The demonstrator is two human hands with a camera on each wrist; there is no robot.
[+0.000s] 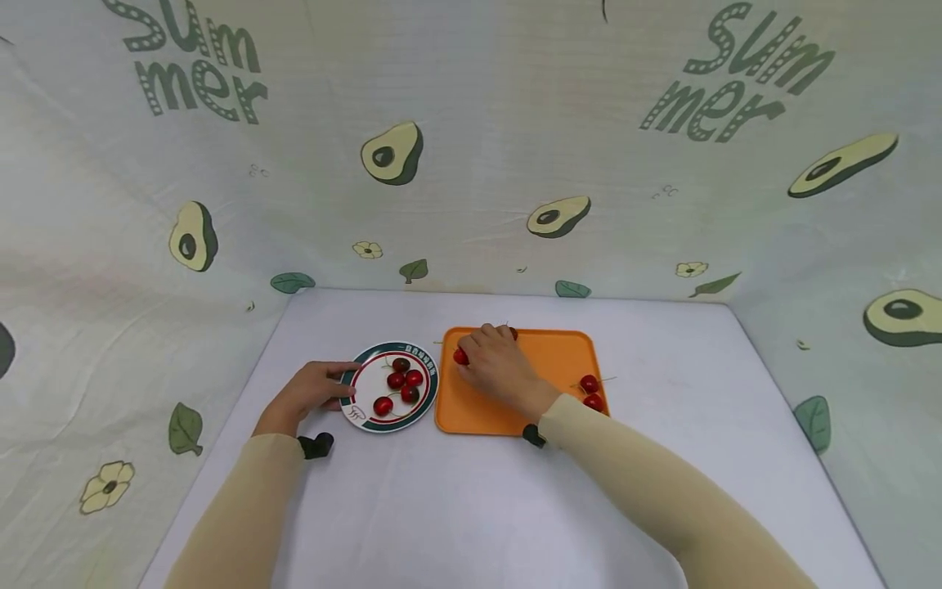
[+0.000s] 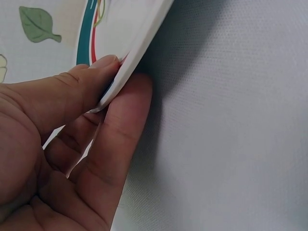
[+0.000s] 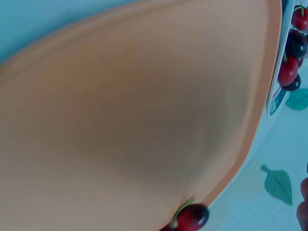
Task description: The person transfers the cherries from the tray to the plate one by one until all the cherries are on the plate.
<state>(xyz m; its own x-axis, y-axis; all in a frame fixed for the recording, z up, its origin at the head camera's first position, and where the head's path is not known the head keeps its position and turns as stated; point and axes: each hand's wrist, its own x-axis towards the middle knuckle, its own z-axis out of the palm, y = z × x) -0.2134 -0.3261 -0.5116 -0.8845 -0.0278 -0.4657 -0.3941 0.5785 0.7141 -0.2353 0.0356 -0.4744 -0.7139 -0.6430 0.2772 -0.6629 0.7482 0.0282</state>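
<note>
In the head view my left hand grips the left rim of a round plate with a green and red border. In the left wrist view the thumb lies over the rim and a finger under it, and the rim is tilted. Several dark red cherries lie on the plate. My right hand is over an orange tray, its curled fingers pinching a red cherry. The thumb is hidden there, and just a bit of fingers shows in the right wrist view.
Two cherries with stems lie at the tray's right side. Another cherry shows at the far edge, behind my right hand. The plate stands close beside the tray's left edge. A printed cloth backdrop rises behind the white table.
</note>
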